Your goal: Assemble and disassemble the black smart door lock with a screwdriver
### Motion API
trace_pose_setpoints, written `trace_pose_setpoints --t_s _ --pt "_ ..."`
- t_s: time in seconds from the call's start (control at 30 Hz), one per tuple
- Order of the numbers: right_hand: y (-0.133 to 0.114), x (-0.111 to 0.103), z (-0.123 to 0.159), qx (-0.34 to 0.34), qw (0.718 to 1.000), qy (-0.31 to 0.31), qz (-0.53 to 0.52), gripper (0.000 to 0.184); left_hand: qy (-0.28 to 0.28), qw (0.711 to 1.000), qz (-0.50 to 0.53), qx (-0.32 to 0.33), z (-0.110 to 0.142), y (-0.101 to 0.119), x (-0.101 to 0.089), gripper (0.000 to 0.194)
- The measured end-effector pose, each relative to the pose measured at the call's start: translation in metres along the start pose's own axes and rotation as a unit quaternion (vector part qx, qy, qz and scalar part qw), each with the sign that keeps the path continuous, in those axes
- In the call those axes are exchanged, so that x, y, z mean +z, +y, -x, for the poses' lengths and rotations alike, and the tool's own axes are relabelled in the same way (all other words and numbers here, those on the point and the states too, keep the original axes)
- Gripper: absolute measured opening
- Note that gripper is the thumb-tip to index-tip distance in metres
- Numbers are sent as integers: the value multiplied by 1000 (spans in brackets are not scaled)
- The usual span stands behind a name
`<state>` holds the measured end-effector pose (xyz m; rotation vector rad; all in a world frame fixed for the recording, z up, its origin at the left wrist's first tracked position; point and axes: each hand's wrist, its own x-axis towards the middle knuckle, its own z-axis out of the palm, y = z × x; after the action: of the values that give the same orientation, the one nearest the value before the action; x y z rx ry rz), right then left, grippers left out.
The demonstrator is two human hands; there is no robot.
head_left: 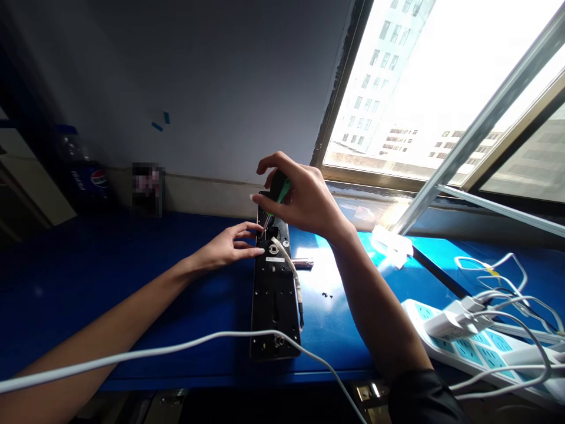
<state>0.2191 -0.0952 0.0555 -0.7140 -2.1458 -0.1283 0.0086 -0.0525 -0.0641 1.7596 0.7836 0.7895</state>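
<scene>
A long black door lock plate (pixel 271 306) lies flat on the blue table, with a round fitting and a small label near its upper end. My right hand (pixel 300 197) is shut on a green-handled screwdriver (pixel 281 189), whose thin shaft points down into the plate's top end. The fingers hide the screwdriver's tip area. My left hand (pixel 227 248) rests its fingertips against the plate's left edge, holding nothing. A pale braided cable (pixel 288 266) runs from the plate's fitting down along its right side.
Beside the plate lie a short metal cylinder (pixel 303 263) and several tiny black screws (pixel 326 294). A white cable (pixel 176 346) crosses the table front. A white power strip (pixel 477 353) with chargers sits right, below a window (pixel 388 88). A Pepsi bottle (pixel 90 179) stands back left.
</scene>
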Motion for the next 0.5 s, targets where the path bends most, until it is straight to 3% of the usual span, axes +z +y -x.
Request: trace_pose_setpoints --t_s 0.07,0.2,0.37,0.5 --pt "1 0 0 2 1000 5 -5 27 3 1000 -3 2 0 0 0 65" --pt "-1 -1 0 -3 1000 -10 -17 50 2 1000 -3 2 -1 1 0 65" --pt "-2 -1 0 5 1000 -3 0 30 5 1000 -4 2 -1 1 0 65" --pt "-2 -1 0 -4 1000 -10 -20 50 7 1000 -6 6 0 1 0 65"
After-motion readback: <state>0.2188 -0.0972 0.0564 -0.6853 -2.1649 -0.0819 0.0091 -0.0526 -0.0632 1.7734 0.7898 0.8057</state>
